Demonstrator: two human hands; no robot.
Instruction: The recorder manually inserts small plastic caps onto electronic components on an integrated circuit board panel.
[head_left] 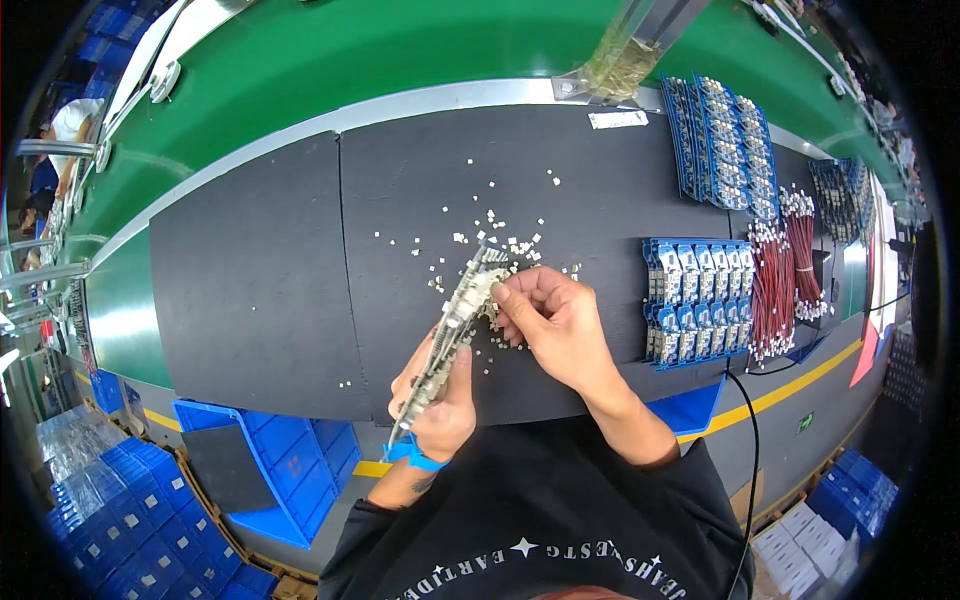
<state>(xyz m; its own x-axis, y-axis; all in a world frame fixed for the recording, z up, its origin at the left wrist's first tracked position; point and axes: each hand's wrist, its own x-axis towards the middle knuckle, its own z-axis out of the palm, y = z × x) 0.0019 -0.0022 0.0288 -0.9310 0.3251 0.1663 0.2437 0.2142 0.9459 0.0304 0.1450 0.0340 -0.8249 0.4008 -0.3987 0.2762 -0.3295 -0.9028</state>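
1. Head view shows us holding a long, narrow strip of pale circuit boards (pixel 452 335) edge-up over the black rubbery mat of the worktop (pixel 260 290), just in front of our chest.
2. Our left hand (pixel 437 400) is clenched round the strip's lower end, thumb pressed along its face; a blue band (pixel 412 455) sits at that wrist.
3. Our right hand (pixel 555 320) has its fingers (pixel 507 298) pinched together at the strip's upper part, apparently on one of the small white square pieces (pixel 490 218) that lie scattered over the mat; the piece itself is too small to tell.
4. To do this well, we judge the strip should be kept steady and braced by the left thumb, with the right hand working one position at a time, near the loose pieces, so that none gets skipped.
5. The strip looks rigid, thin and densely studded; the loose pieces are tiny, hard-edged and easily lost against the matte mat.
6. To the right lie blue panels of populated circuit boards (pixel 698 300), glossy and rectangular, and beside them bundles of red wires with white ends (pixel 790 270), flexible and ribbed in look.
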